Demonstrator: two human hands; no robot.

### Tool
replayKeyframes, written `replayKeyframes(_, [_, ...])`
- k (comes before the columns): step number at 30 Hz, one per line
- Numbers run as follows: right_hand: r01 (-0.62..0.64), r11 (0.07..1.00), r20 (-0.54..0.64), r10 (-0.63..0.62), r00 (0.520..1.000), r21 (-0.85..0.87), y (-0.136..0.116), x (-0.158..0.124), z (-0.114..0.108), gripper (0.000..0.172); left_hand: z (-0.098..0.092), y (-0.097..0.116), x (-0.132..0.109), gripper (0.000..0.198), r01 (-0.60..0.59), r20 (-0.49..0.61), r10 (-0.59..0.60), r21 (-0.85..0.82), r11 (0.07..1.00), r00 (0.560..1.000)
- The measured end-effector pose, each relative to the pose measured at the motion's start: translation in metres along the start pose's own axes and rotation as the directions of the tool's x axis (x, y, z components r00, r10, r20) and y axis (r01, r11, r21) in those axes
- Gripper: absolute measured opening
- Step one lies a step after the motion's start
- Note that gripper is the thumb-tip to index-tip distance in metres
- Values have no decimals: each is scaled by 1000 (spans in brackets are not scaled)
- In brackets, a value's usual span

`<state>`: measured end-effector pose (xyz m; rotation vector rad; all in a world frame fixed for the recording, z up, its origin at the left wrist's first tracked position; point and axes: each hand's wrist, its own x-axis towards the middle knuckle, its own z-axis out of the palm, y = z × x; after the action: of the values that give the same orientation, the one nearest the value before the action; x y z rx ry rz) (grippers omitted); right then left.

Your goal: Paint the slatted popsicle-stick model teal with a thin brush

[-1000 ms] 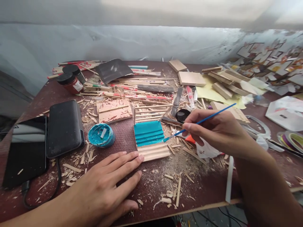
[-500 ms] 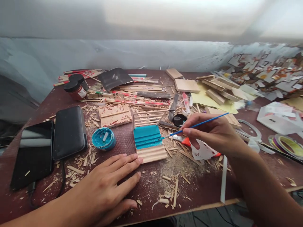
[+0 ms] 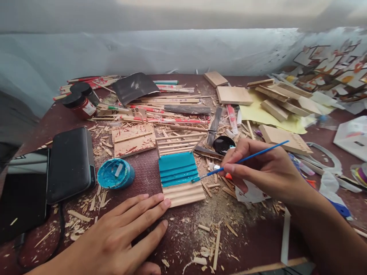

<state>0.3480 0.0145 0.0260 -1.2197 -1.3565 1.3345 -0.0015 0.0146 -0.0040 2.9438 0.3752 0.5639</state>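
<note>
My right hand point(image 3: 266, 168) pinches a thin blue paintbrush point(image 3: 246, 158); its tip touches the right edge of a small ribbed panel of wooden sticks point(image 3: 180, 177). The panel's upper half is painted teal and its lower strips are bare wood. My left hand point(image 3: 123, 233) lies flat on the table with fingers stretched out, the fingertips against the panel's lower left corner. A round lid of teal paint point(image 3: 115, 173) sits just left of the panel.
Wood shavings and stick offcuts litter the dark red table point(image 3: 186, 225). A black case point(image 3: 70, 162) and a dark phone point(image 3: 24, 187) lie at left. Red paint jars point(image 3: 78, 103), bundled sticks point(image 3: 163, 107), wooden blocks point(image 3: 233, 94), yellow paper point(image 3: 266, 114) and a black lid point(image 3: 223, 144) crowd the back.
The brush tip has slid down along the panel's right edge to the lower border of the teal area. My left hand has stayed put; the camera view has shifted slightly.
</note>
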Motion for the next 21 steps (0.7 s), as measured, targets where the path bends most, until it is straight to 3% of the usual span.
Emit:
replayKeyframes(12, [4,995,-26,-7,1000,-96,4,-3,-6,19,24,1,-16,34,-5,-35,5,16,1000,999])
replayKeyframes(21, [58,984,-69,-71,995,-167,2,-9,-13,15,23,0,-21,36,-16,-23,16,-14,1000,1000])
